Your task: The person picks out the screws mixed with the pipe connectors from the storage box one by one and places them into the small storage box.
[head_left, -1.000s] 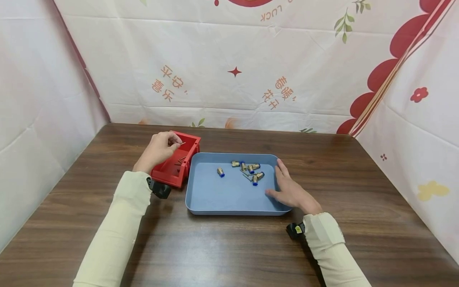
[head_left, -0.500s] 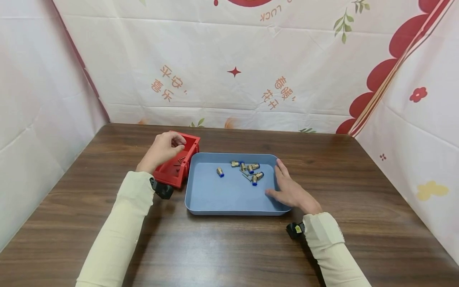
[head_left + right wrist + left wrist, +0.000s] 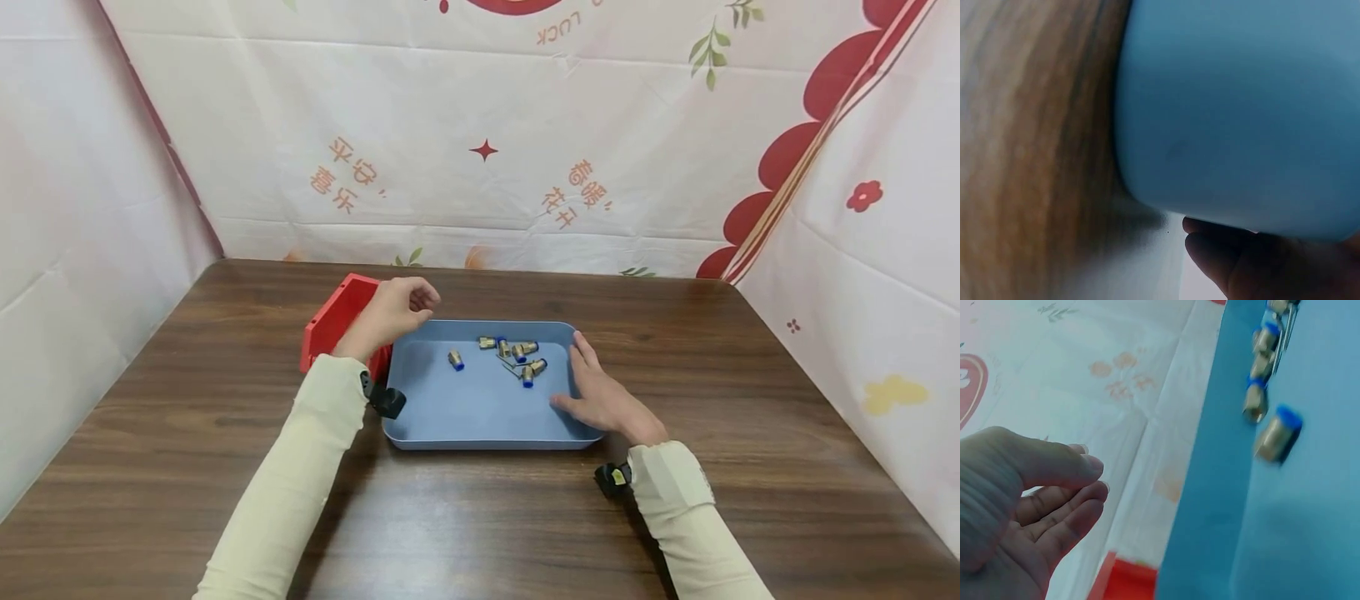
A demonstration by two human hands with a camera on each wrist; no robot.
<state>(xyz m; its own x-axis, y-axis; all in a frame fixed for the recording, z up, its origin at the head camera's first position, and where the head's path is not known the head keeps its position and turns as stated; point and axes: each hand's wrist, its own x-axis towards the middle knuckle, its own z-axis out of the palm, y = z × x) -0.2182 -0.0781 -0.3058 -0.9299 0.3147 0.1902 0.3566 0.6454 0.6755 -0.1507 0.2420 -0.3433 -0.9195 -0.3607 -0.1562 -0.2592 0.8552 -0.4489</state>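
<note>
My left hand [image 3: 393, 310] hovers between the red bin [image 3: 330, 325] and the upper left corner of the blue tray [image 3: 465, 421]. Its thumb and fingers are loosely curled, and the left wrist view shows nothing between the fingertips. At the tray's right wall rests my right hand [image 3: 606, 400], fingers straight along the outside and thumb over the inside. In the tray lie several brass push-fit hose fittings with blue collars. One fitting [image 3: 456, 360] lies apart at left; a fitting [image 3: 527, 377] is in the cluster, near thin metal pins [image 3: 512, 368].
The tray and bin stand side by side on a dark wooden table [image 3: 480, 517]. My left arm hides part of the bin and its contents. A printed white cloth [image 3: 420, 92] hangs behind the table and at both sides.
A second ago my left hand held a thin pin over the red bin; it is no longer visible. The hand has moved right toward the tray. My right hand has stayed put.
</note>
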